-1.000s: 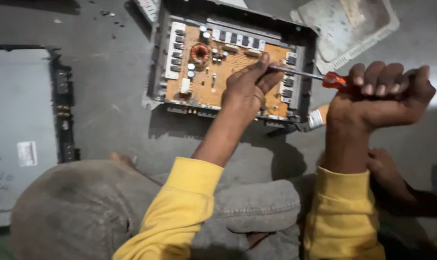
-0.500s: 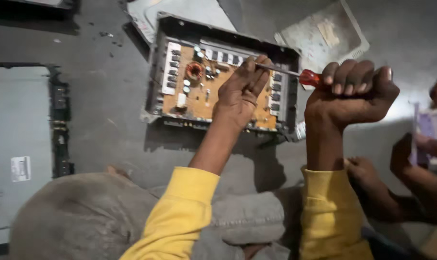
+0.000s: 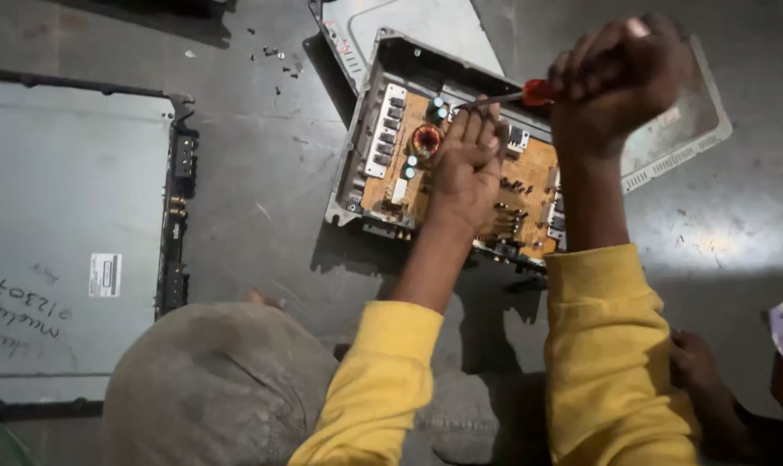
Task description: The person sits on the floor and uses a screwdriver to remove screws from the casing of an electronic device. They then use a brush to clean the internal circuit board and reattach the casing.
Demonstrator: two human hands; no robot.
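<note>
On the grey floor [image 3: 262,198], just ahead of the bent knees, an open metal chassis [image 3: 357,168] holding an orange circuit board [image 3: 529,177], tilted a little so its long side runs from upper left to lower right. Left hand [image 3: 465,164] laid flat-ish on the middle of the board, fingers [image 3: 477,121] curled and bunched at the upper edge, right where the screwdriver [image 3: 516,95] tip lands; whether pinching the shaft or only steadying it, hard to tell. Right hand [image 3: 611,82] closed in a full fist round the red handle, raised above the board's right end. Long axis of the tool nearly level, running right to left, sloping slightly down from the fist toward the left fingertips. Tip itself hidden behind those fingers, so the exact spot touched on the board not visible. Left hand nearer the working point, right hand out at the far end of the shaft. Copper coil [image 3: 426,138] and small capacitors just left of the left hand, untouched. Pale metal cover [image 3: 426,26] lying behind the chassis, another plate [image 3: 685,129] poking out at the right. Large grey panel [image 3: 63,233] well apart at the left. Loose screws [image 3: 270,53] scattered near the top. Someone else's hand [image 3: 698,371] low at the right, beside the yellow sleeve [image 3: 607,345].
</note>
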